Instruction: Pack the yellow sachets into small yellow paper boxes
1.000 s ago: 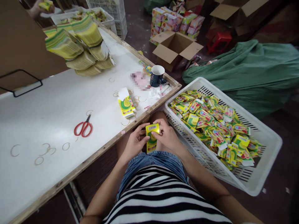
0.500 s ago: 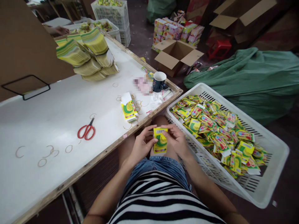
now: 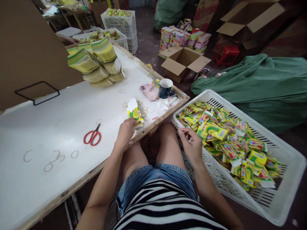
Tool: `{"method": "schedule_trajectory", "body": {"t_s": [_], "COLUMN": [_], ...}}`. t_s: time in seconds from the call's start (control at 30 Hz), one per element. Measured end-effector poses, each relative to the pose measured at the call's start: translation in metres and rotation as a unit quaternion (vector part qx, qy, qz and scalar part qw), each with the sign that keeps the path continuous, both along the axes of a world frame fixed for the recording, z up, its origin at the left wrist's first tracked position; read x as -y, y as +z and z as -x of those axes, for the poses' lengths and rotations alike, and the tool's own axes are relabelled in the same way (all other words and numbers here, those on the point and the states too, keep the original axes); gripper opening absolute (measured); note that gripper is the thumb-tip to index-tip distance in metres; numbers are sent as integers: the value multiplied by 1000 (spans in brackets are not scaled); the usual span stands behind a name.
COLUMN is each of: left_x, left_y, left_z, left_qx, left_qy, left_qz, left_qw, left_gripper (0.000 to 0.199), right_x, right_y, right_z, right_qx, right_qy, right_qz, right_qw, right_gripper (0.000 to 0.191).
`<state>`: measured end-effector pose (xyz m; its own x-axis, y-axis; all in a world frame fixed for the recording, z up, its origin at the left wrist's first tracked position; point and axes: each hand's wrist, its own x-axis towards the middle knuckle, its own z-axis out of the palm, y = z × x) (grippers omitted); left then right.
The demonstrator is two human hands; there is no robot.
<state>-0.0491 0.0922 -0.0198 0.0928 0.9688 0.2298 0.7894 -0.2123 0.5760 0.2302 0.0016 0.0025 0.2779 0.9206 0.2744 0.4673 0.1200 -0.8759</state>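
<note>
At the table's near edge, my left hand has its fingers closed on the near end of a small stack of flat yellow-green cartons; its fingertips are partly hidden. My right hand is raised beside the white basket's near left rim, fingers loosely bent with gaps between them and nothing visible in them. Many filled yellow and red packets lie heaped in the basket. One yellow packet rests on top of the heap, right of my right hand.
On the white table lie red-handled scissors, rubber bands, a dark mug and stacked carton bundles. Beyond are an open cardboard box, a green sack and a red stool. Part of another person's arm shows behind the bundles.
The yellow packet has left my hands, and a similar one now lies on the heap. My left hand moved left to the cartons; my right hand moved right to the basket. The view shifted slightly.
</note>
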Motion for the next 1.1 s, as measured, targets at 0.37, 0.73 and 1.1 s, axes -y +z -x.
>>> {"method": "schedule_trajectory", "body": {"t_s": [0.37,0.73,1.1], "left_x": [99,92,96], "left_y": [1,20,17], "left_z": [-47,-65,-72], "left_qx": [187,599,656], "left_qy": [-274,-166,-145], "left_qz": [-164,266,252], "left_qw": [929,736,697], "left_gripper": [21,61,47], "right_x": [4,13,17], "right_y": [-7,-11,-8], "right_z": [51,55,59], "right_qx": [-348,-407,-290], "right_qy": [128,183,136], "right_qz": [167,193,138], "right_qw": [914,874,937], "right_gripper": [43,51,36]}}
